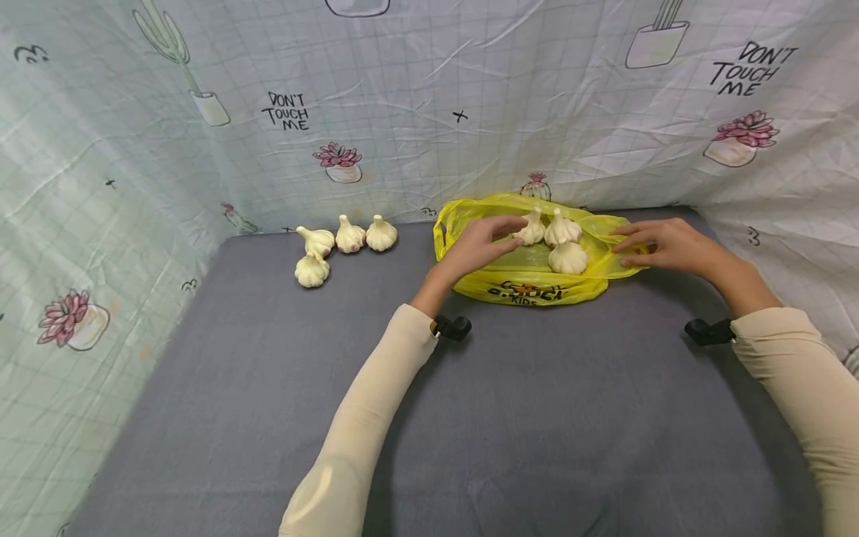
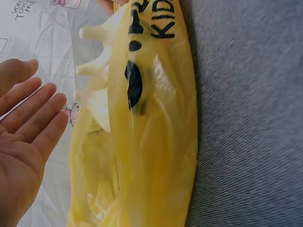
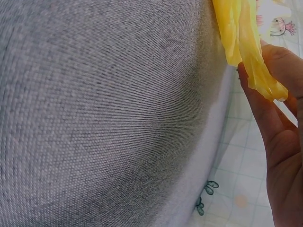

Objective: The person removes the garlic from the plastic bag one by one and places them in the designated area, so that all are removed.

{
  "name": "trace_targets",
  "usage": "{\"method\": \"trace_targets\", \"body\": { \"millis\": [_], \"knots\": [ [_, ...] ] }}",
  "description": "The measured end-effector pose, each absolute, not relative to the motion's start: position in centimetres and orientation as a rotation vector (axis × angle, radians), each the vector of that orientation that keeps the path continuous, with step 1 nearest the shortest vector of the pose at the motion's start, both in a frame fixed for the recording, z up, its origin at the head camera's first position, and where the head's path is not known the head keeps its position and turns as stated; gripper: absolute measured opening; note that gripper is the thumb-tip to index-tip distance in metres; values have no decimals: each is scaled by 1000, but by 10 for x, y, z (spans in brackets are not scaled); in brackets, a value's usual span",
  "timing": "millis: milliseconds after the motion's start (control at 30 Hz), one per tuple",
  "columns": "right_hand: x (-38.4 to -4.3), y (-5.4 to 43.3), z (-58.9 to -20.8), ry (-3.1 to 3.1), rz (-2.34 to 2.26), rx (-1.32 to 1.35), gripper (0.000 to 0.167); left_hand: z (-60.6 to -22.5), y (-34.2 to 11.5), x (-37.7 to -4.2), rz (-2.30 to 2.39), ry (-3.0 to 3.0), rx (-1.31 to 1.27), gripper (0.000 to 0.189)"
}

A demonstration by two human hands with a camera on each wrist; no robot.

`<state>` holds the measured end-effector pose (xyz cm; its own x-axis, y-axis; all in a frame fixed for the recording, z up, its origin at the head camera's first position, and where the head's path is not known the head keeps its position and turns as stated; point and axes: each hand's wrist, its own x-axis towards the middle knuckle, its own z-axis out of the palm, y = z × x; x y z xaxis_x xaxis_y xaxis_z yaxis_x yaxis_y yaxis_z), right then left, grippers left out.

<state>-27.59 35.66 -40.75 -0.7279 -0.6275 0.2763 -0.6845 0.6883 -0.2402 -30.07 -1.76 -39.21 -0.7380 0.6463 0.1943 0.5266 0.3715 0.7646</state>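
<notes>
A yellow plastic bag (image 1: 546, 287) with black and orange print lies on its side, its mouth spread wide. Inside it sit three garlic bulbs (image 1: 567, 258), stems up. My left hand (image 1: 482, 242) hovers over the bag's left part with fingers extended toward the bulbs. In the left wrist view that hand (image 2: 28, 137) shows a bare palm and nothing in it. On the other side, my right hand (image 1: 664, 242) pinches the bag's right edge. A fold of yellow plastic (image 3: 258, 71) passes between its thumb and fingers in the right wrist view.
Several more garlic bulbs (image 1: 350, 236) stand in a loose group at the table's back left. Grey cloth covers the table (image 1: 537, 418). A printed curtain (image 1: 403, 97) hangs right behind the bag and along the left side.
</notes>
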Motion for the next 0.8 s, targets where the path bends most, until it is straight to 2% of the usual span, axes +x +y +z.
{"method": "trace_targets", "body": {
  "millis": [800],
  "knots": [
    [-272, 356, -410, -2724, 499, 1074, 27, -386, 19, -369, 1277, 2456, 974, 47]
  ]
}}
